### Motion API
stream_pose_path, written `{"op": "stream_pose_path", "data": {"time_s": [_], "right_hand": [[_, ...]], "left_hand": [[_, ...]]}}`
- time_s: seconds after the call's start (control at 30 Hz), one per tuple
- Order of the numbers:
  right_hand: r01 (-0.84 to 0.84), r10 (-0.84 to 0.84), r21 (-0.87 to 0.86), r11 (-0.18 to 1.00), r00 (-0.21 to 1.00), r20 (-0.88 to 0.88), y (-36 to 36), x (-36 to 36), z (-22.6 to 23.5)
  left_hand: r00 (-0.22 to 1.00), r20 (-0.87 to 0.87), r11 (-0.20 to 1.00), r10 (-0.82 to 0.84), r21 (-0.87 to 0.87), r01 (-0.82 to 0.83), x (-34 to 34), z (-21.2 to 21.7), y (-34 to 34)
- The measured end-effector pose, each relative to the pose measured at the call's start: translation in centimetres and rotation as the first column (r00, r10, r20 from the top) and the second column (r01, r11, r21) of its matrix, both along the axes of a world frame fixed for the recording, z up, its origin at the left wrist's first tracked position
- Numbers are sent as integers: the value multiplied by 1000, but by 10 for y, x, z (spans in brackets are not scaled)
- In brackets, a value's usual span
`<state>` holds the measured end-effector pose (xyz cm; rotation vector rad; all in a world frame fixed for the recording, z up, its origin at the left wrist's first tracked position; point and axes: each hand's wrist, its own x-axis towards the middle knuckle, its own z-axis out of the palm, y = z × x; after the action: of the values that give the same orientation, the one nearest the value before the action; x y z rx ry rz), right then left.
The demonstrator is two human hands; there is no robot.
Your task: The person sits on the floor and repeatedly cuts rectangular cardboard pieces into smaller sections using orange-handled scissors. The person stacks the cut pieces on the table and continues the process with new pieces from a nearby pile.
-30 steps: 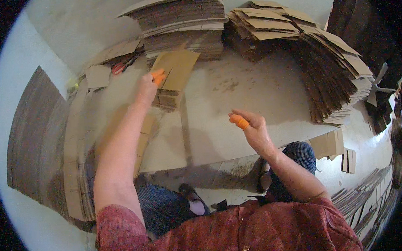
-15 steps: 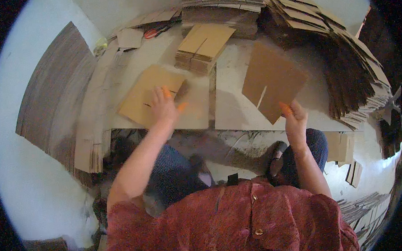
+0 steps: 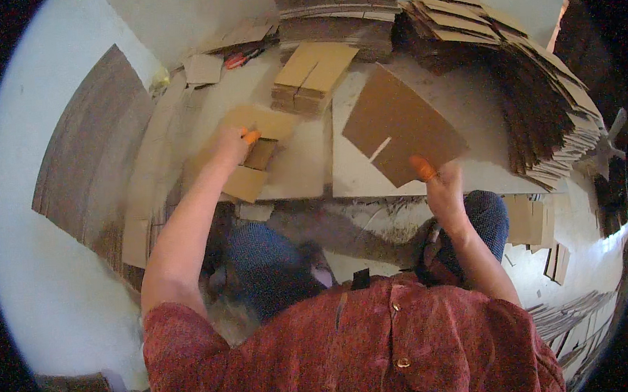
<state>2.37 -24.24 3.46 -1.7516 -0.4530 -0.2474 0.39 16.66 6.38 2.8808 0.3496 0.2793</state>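
Note:
My left hand (image 3: 232,145), with an orange cover on a finger, is closed on a slotted tan cardboard piece (image 3: 270,124) at the table's left. Below the fingers a darker gap shows in it, and a lower tan part (image 3: 245,183) hangs near the table's front edge; the grip itself is partly hidden and blurred. My right hand (image 3: 445,193), also with an orange-covered digit, pinches the lower right edge of a brown cardboard sheet (image 3: 404,124). This sheet is held tilted above the table, its short white-looking slot toward the lower left.
A stack of slotted cardboard pieces (image 3: 314,68) stands mid-table. Red-handled scissors (image 3: 239,59) lie behind it to the left. Tall cardboard stacks rise at the back (image 3: 340,24), right (image 3: 536,106) and left (image 3: 91,137). The table's front edge (image 3: 371,193) runs above my knees.
My left hand has gone from spread fingers over the tan piece to a closed grip, and the piece has shifted. The brown sheet in my right hand has turned and moved left.

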Motion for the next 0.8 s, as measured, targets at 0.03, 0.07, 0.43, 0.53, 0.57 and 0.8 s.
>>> {"op": "stream_pose_path", "data": {"time_s": [0.03, 0.07, 0.43, 0.53, 0.57, 0.8], "right_hand": [[-24, 24, -10, 1000, 1000, 17, -1, 0, 2], [-84, 84, -5, 996, 996, 15, 3, -9, 19], [-93, 95, -40, 995, 993, 63, 13, 6, 22], [-97, 98, -12, 995, 990, 98, 8, 2, 36], [-100, 104, -74, 992, 993, 57, 1, -1, 46], [-57, 63, -93, 994, 996, 66, -10, 2, 59]], "left_hand": [[1000, 15, 1000, -23, -17, 24, 1, 4, 2], [999, -33, 1000, 8, 5, -8, 1, 9, -3], [881, 173, 758, -440, -455, 468, -2, 63, -185], [915, 187, 848, -356, -345, 401, 5, 53, -185], [934, 179, 892, -309, -287, 350, 7, 53, -187], [933, 121, 821, -339, -446, 356, 13, 72, -195]]}}
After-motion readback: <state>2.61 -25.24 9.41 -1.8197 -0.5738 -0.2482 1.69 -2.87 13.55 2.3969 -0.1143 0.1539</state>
